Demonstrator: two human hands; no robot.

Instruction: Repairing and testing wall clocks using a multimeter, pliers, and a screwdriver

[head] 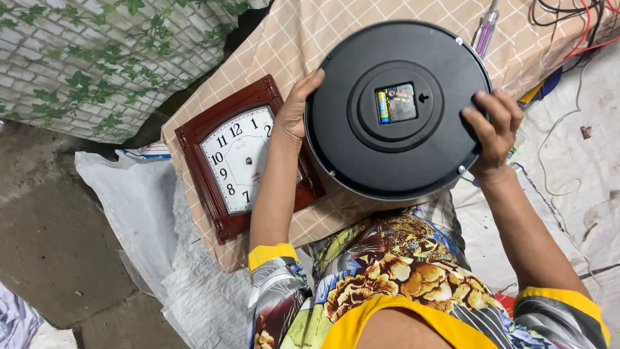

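I hold a round black wall clock (361,148) face down, its back toward me. My left hand (295,111) grips its left rim and my right hand (494,132) grips its right rim. In the middle of the back sits the small movement box (397,103) with a blue and yellow battery (383,106) in it. Beside my left forearm a square dark red wall clock (226,161) with a white dial lies face up on the beige checked cloth (303,39).
A purple-handled screwdriver (485,29) lies on the cloth at the top. Red and black wires (581,26) run at the top right. White plastic sheeting (135,207) covers the concrete floor on both sides. A leaf-patterned fabric (97,58) is at the top left.
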